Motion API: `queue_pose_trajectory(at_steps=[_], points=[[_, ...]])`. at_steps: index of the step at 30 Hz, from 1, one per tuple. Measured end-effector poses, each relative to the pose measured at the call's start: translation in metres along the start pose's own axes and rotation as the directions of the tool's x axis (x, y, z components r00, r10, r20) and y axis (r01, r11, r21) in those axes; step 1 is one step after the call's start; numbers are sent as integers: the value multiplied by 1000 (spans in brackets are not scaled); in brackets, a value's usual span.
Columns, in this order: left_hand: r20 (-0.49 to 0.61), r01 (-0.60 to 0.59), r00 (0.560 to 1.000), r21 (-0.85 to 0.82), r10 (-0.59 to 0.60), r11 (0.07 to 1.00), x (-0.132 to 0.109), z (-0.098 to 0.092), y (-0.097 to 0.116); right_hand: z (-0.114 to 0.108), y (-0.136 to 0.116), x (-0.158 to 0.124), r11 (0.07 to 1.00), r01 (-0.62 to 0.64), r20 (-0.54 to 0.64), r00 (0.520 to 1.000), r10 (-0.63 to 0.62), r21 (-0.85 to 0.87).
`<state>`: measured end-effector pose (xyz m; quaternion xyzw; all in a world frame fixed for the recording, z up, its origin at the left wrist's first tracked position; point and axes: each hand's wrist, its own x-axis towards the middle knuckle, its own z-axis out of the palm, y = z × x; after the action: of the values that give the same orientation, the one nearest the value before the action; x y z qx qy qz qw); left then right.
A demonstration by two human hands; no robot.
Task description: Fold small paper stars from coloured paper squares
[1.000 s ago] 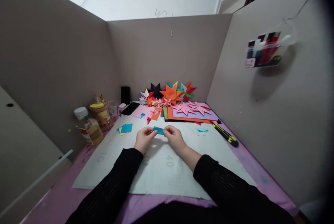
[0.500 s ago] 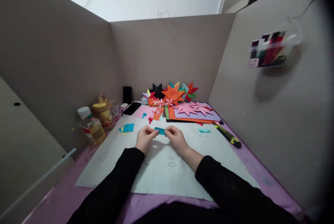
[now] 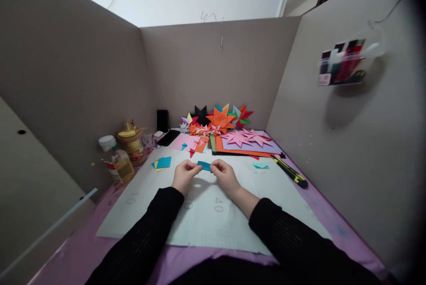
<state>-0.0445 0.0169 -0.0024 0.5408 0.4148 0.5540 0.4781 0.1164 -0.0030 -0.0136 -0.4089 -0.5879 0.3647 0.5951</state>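
Observation:
A small blue piece of paper, narrow and apparently folded, is stretched between my two hands above the pale mat. My left hand pinches its left end between thumb and fingers. At the right end, my right hand grips it the same way. To the left of my hands lie blue paper squares with a bit of yellow paper under them. A folded turquoise paper piece rests on the mat to the right.
Folded paper stars stand at the back, and pink stars lie on stacked coloured sheets. A yellow-black utility knife lies at right. Bottle, jar and phone are at left. Grey panels enclose the table.
Both hands keep their pinch on the blue paper, which has tilted very slightly. The left forearm has shifted a little; otherwise the scene looks the same.

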Motion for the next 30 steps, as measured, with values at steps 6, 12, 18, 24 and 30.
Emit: queue_pose_trajectory(at_steps=[6, 12, 18, 24, 30], points=[[-11, -3, 1000, -8, 3, 1000, 0, -1, -1, 0, 1, 0, 1000, 11, 12, 1000, -11, 1], [-7, -8, 1000, 0, 8, 1000, 0, -1, -1, 2, -2, -1, 1000, -5, 15, 1000, 5, 3], [6, -7, 1000, -47, 7, 999, 0, 0, 1, 2, -1, -1, 1000, -20, 18, 1000, 20, -11], [43, 52, 998, -106, -47, 993, -1, 2, 2, 3, 0, -1, 999, -37, 10, 999, 37, -10], [137, 26, 990, 65, -35, 998, -1, 1, -1, 0, 2, 0, 996, -41, 39, 998, 44, -81]])
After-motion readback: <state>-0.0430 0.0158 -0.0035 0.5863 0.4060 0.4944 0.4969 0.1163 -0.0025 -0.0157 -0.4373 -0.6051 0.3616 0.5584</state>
